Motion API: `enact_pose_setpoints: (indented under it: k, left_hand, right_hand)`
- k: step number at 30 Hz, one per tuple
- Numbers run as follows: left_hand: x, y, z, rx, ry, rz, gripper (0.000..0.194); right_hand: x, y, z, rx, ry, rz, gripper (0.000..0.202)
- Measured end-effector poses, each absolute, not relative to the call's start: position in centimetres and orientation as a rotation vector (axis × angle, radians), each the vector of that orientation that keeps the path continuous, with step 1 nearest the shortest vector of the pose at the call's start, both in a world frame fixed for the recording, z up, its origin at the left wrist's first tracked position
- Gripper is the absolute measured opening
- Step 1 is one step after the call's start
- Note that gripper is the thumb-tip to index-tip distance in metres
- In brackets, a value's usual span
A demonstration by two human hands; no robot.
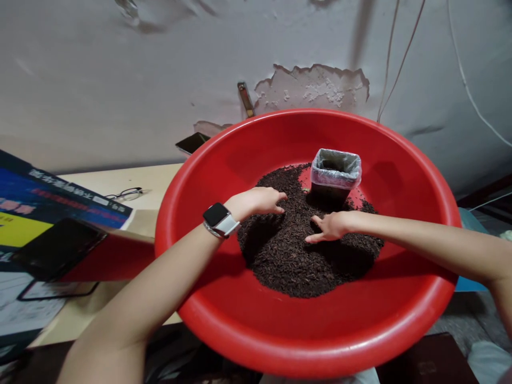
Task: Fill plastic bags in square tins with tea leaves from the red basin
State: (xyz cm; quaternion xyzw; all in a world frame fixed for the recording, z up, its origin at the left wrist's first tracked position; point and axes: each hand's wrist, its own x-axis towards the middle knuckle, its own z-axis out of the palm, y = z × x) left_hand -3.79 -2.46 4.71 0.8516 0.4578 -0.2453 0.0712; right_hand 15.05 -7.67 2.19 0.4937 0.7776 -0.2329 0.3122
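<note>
A wide red plastic basin [300,341] holds a spread heap of dark brown, short loose bits [296,266], like coarse tea leaves or pellets; I cannot tell which. My left hand [262,201], with a watch [216,214] on its wrist, is at the heap's left side, fingers apart and holding nothing visible. Across from it, my right hand [330,226] is low over the heap with its thumb and fingers spread. Both hands are at the surface of the bits. Just behind my right hand stands a dark square container [330,193] lined with a clear plastic bag [336,175].
Left of the basin, a table [160,173] carries eyeglasses [127,193], a printed box [60,194] and a black phone-like device [60,248]. A dark flat device [192,143] lies behind the rim. The wall [160,69] has peeling paint, and cables [394,69] hang at the right.
</note>
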Motion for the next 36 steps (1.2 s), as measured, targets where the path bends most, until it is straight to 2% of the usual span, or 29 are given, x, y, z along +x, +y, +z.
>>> enact_pose_setpoints:
  k: [4, 11, 18, 23, 29, 33, 36]
  left_hand:
    - [-3.7, -2.6, 5.0, 2.536, 1.399, -0.736, 0.051]
    - [-3.3, -3.2, 6.2, 2.518, 1.429, -0.721, 0.053]
    - [-3.2, -3.4, 6.6, 2.533, 1.447, -0.655, 0.050]
    - [-3.4, -3.4, 6.8, 2.533, 1.452, -0.600, 0.050]
    - [-3.5, -3.6, 7.1, 2.545, 1.452, -0.579, 0.050]
    - [-3.6, -3.7, 7.0, 2.549, 1.419, -0.600, 0.054]
    - [-3.6, -3.7, 7.0, 2.541, 1.410, -0.590, 0.055]
  right_hand:
    - [14.5, -8.9, 1.5, 1.328, 2.094, -0.665, 0.096]
    - [14.1, -9.6, -3.0, 1.308, 2.588, -0.610, 0.102]
    - [14.4, -9.3, -5.1, 1.211, 2.768, -0.936, 0.107]
    - [11.5, -9.2, -5.2, 1.049, 2.905, -0.806, 0.113]
    - [3.9, -7.0, -5.1, 0.573, 2.943, -0.386, 0.091]
    - [1.6, -6.0, -5.2, 0.463, 2.806, -0.289, 0.069]
    - [2.6, -6.4, -5.0, 0.447, 2.849, -0.266, 0.061]
